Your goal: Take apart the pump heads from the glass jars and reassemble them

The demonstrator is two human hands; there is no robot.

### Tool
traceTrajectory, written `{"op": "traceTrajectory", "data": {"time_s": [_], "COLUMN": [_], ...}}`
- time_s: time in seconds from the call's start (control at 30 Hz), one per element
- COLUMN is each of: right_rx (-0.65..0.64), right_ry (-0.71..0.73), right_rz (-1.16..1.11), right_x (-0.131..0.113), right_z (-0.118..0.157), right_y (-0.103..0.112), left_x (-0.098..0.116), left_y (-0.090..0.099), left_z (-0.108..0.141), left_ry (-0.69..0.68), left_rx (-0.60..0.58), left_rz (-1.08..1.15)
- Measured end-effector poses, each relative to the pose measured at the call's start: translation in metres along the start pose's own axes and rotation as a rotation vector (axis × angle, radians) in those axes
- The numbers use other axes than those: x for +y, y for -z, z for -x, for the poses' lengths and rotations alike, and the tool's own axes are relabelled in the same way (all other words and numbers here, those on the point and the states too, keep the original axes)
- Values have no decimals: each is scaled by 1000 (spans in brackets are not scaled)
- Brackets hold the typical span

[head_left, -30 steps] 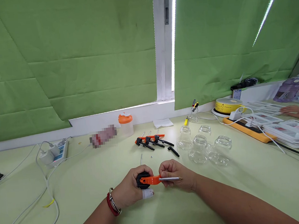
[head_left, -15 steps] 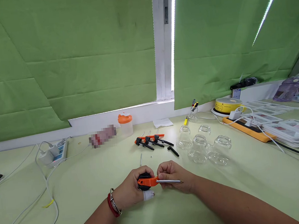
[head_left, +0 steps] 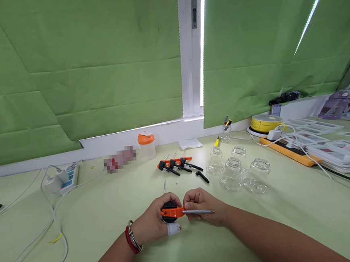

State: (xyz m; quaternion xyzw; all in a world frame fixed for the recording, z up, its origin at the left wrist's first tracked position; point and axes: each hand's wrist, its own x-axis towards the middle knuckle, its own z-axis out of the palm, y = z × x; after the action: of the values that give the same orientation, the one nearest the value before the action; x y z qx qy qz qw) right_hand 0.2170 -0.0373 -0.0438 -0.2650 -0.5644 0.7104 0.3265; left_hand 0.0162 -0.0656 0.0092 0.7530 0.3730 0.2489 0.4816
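In the head view, my left hand [head_left: 153, 218] is wrapped round a black rounded part with an orange arm [head_left: 172, 213] across it. Its thumb wears a white wrapping. A thin metal rod [head_left: 199, 212] points right from the orange arm's end, below the fingers of my right hand [head_left: 203, 204]. That hand is closed in a pinch at the end of the orange arm; its fingers hide the exact grip. Another metal rod [head_left: 165, 186] sticks up behind my left hand. Beyond lie several black crank handles [head_left: 182, 164] with orange arms, and a loose black handle [head_left: 202, 177].
Several clear glass jars [head_left: 231, 175] stand right of the handles. Further right are an orange power strip [head_left: 288, 151] and stacked white frames [head_left: 337, 154]. An orange-lidded cup [head_left: 147, 146] is at the back. A white power strip [head_left: 66, 180] with cables is left.
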Motion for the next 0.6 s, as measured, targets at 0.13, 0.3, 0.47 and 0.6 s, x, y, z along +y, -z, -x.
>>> {"op": "traceTrajectory", "data": {"time_s": [0.13,0.3,0.47,0.6], "right_rx": [-18,-13,-11,0], "right_ry": [2,-19,-19,-6], "right_rz": [-14,0,9,37], "right_x": [4,5,2,4], "right_z": [-1,-1,-1,-1], "right_y": [1,2,1,0], "left_x": [-1,-2,-1,-1], "left_y": [1,3,1,0], "left_z": [1,3,3,3], "left_ry": [-7,-86,-59,-31], "left_rx": [-37,-50,33,31], "left_rz": [59,239,289,303]}}
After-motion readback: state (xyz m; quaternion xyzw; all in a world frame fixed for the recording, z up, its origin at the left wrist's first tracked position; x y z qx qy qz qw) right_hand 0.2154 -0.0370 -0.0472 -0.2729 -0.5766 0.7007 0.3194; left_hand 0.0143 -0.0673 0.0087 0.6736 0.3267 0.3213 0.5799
